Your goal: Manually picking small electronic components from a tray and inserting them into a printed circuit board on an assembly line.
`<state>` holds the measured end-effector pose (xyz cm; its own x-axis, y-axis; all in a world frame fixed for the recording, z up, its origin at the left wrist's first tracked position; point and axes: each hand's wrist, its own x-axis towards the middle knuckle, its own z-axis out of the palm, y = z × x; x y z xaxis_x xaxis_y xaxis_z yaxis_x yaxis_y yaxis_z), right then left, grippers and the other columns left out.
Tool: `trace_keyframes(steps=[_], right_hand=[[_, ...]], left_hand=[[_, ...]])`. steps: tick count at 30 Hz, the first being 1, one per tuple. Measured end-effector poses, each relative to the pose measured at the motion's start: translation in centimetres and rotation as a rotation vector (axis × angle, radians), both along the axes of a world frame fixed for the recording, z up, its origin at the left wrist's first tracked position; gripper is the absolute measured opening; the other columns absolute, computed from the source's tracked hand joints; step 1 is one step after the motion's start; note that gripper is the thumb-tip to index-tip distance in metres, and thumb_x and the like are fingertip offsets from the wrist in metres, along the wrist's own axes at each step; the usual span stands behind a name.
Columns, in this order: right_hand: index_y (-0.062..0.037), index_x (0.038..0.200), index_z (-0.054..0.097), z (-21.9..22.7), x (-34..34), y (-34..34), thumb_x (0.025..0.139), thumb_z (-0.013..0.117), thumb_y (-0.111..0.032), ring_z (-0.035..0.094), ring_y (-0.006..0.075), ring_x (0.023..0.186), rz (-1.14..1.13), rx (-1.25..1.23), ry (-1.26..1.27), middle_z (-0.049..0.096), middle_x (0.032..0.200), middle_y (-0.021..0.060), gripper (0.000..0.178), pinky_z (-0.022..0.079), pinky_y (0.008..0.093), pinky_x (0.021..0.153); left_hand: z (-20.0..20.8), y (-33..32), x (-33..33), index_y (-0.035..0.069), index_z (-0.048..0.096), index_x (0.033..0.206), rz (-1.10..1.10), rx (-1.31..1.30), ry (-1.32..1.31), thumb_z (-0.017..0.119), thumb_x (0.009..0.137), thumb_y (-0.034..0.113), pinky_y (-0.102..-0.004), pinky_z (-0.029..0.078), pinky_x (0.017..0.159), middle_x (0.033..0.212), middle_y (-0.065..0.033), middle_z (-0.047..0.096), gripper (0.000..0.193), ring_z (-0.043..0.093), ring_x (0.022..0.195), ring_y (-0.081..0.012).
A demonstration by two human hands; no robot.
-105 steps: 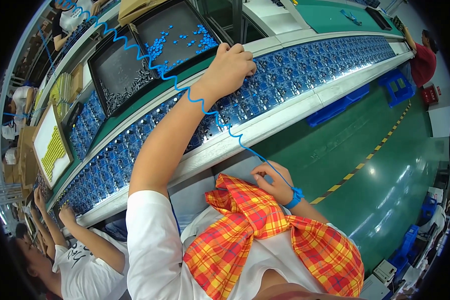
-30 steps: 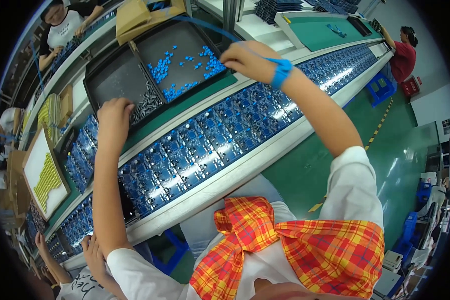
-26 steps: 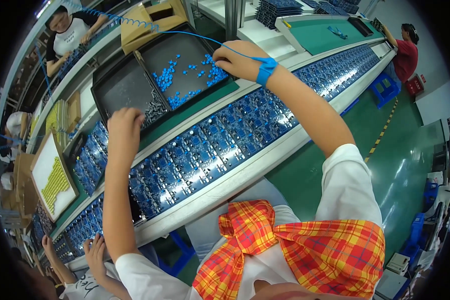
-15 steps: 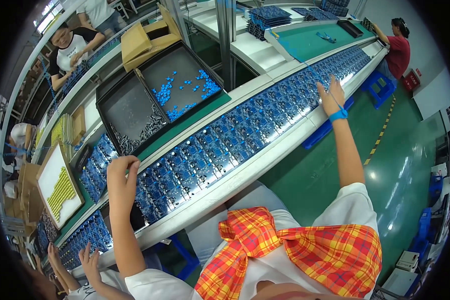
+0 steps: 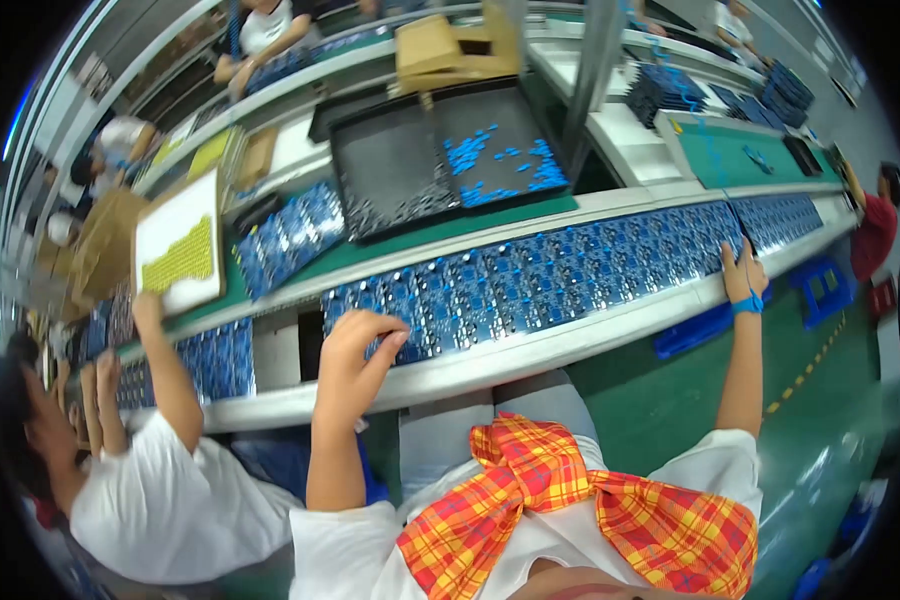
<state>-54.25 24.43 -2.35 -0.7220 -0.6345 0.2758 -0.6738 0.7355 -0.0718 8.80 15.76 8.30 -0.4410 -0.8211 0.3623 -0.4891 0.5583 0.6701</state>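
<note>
A long row of blue circuit boards (image 5: 530, 275) fills the white-edged conveyor in front of me. At the row's near right, my right hand (image 5: 746, 277), with a blue wrist strap (image 5: 748, 303), stretches its fingers onto the boards, beside a narrow dark gap in the row. My left hand (image 5: 355, 365) hovers over the near edge at the row's left end. Its fingers are curled with the thumb close to them, and whatever they may hold is hidden. Beyond the row, a black tray (image 5: 395, 165) holds small dark parts, and another black tray (image 5: 510, 120) holds small blue discs.
A co-worker (image 5: 170, 480) sits close at my left, one hand near a white board (image 5: 175, 265) of yellow parts. More circuit boards (image 5: 290, 235) lie beside the trays. A cardboard box (image 5: 430, 45) stands behind. Blue stools (image 5: 825, 292) are at the right.
My view has swung left, showing more of the co-worker. My right hand's fingers have drawn closer together, and a dark gap now shows in the row beside it. My left hand stays curled.
</note>
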Motion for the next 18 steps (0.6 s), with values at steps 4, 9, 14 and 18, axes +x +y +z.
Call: trace_keyframes(steps=[4, 9, 14, 18], right_hand=[[-0.0170, 0.144, 0.045, 0.5, -3.3, 1.0, 0.092, 0.040, -0.068, 0.062, 0.0455, 0.105, 0.048, 0.055, -0.065, 0.067, 0.112, 0.0239, 0.073, 0.045, 0.0522, 0.091], [-0.0157, 0.143, 0.047, 0.7, -5.6, 1.5, 0.094, 0.039, -0.067, 0.064, 0.0408, 0.104, 0.114, 0.069, -0.114, 0.069, 0.110, 0.0203, 0.071, 0.047, 0.0494, 0.087], [-0.0155, 0.142, 0.048, 1.7, -3.7, 1.3, 0.095, 0.039, -0.065, 0.064, 0.0405, 0.102, 0.173, 0.036, -0.114, 0.070, 0.106, 0.0202, 0.069, 0.047, 0.0489, 0.084], [-0.0142, 0.140, 0.050, 2.8, -2.7, 1.7, 0.096, 0.042, -0.061, 0.065, 0.0401, 0.099, 0.182, 0.077, -0.079, 0.071, 0.103, 0.0196, 0.064, 0.048, 0.0481, 0.082]], left_hand=[[-0.9, 1.5, -2.4, 0.002, 0.069, 0.090, 0.001, 0.090, 0.105, 0.068, 0.085, 0.008, -0.0354, 0.047, 0.076, 0.086, -0.0104, 0.068, 0.008, 0.062, 0.082, -0.0263], [-1.4, 2.5, -3.5, 0.003, 0.070, 0.091, 0.052, 0.075, 0.121, 0.068, 0.085, 0.010, -0.0346, 0.048, 0.075, 0.086, -0.0098, 0.068, 0.009, 0.062, 0.082, -0.0249], [-1.2, 3.4, -3.1, 0.003, 0.070, 0.091, 0.069, 0.091, 0.106, 0.067, 0.087, 0.012, -0.0346, 0.048, 0.075, 0.087, -0.0094, 0.068, 0.010, 0.062, 0.084, -0.0242], [-0.8, 3.6, -3.5, 0.003, 0.069, 0.091, 0.071, 0.135, 0.118, 0.067, 0.087, 0.012, -0.0343, 0.049, 0.075, 0.087, -0.0094, 0.068, 0.011, 0.062, 0.085, -0.0239]])
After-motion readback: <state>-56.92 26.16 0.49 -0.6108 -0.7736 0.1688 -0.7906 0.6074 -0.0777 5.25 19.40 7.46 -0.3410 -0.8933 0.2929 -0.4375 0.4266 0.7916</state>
